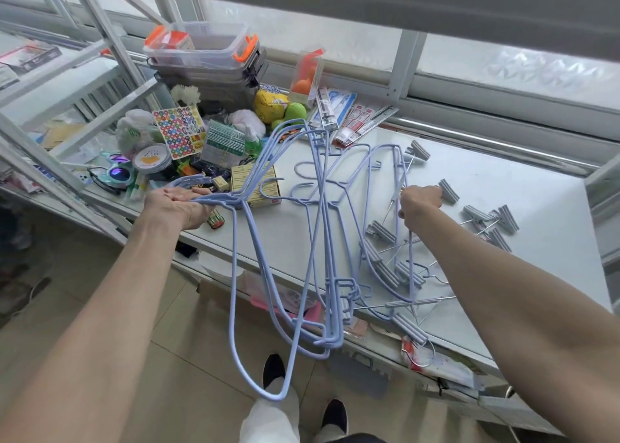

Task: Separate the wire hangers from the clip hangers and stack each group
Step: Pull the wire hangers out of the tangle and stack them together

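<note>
Left hand (179, 204) grips wire hangers (221, 201); right hand (419, 201) pinches a clip hanger (448, 191). Hooks may snag & drag others off table (503, 191).

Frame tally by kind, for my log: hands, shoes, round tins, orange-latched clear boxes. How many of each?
Hands: 2, left hand and right hand, both gripping wire hangers
Shoes: 2
Round tins: 1
Orange-latched clear boxes: 1
Total: 6
</note>
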Demonstrator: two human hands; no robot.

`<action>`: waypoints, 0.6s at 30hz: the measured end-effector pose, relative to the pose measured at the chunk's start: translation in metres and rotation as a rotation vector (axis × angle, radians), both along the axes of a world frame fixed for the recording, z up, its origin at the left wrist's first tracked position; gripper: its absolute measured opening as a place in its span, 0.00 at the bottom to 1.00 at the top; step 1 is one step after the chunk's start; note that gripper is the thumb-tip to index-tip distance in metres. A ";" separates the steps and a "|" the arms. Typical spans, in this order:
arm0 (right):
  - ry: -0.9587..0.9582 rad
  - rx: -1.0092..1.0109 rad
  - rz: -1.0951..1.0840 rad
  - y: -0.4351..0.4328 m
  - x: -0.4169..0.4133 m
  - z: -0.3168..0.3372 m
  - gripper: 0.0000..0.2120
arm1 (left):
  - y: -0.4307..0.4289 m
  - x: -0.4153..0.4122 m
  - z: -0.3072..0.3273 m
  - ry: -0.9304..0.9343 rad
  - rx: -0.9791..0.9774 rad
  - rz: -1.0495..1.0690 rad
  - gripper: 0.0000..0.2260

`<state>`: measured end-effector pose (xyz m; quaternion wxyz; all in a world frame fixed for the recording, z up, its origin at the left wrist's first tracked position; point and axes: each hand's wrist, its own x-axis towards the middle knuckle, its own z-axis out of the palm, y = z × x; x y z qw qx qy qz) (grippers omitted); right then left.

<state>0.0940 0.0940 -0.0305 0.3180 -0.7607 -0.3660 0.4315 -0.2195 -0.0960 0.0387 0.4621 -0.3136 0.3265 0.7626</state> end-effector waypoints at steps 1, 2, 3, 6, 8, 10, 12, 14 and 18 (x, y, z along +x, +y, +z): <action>0.060 -0.004 0.034 -0.002 0.000 0.002 0.12 | 0.000 0.000 0.000 0.000 -0.002 -0.001 0.26; 0.124 -0.022 0.026 -0.004 0.002 0.003 0.09 | -0.001 0.001 0.000 -0.003 -0.001 0.003 0.26; 0.208 -0.055 0.011 -0.002 0.004 -0.001 0.07 | -0.001 0.001 -0.001 -0.009 0.007 0.011 0.27; 0.263 -0.056 -0.042 0.007 0.004 -0.019 0.12 | -0.003 0.002 0.000 -0.017 0.036 0.027 0.28; 0.172 -0.062 0.029 0.008 0.003 -0.028 0.12 | -0.004 0.003 0.001 0.003 0.038 0.022 0.28; 0.185 -0.017 0.061 0.002 -0.003 -0.025 0.11 | -0.004 0.003 0.002 0.043 0.024 -0.012 0.31; 0.207 0.034 0.072 -0.001 -0.009 -0.016 0.10 | -0.005 0.001 0.002 0.050 0.032 -0.021 0.32; 0.210 0.096 0.075 0.000 -0.011 -0.008 0.09 | -0.007 -0.003 0.000 0.035 0.059 0.008 0.32; 0.182 0.172 -0.002 0.008 -0.001 0.004 0.09 | -0.009 -0.013 -0.008 0.049 0.078 0.028 0.32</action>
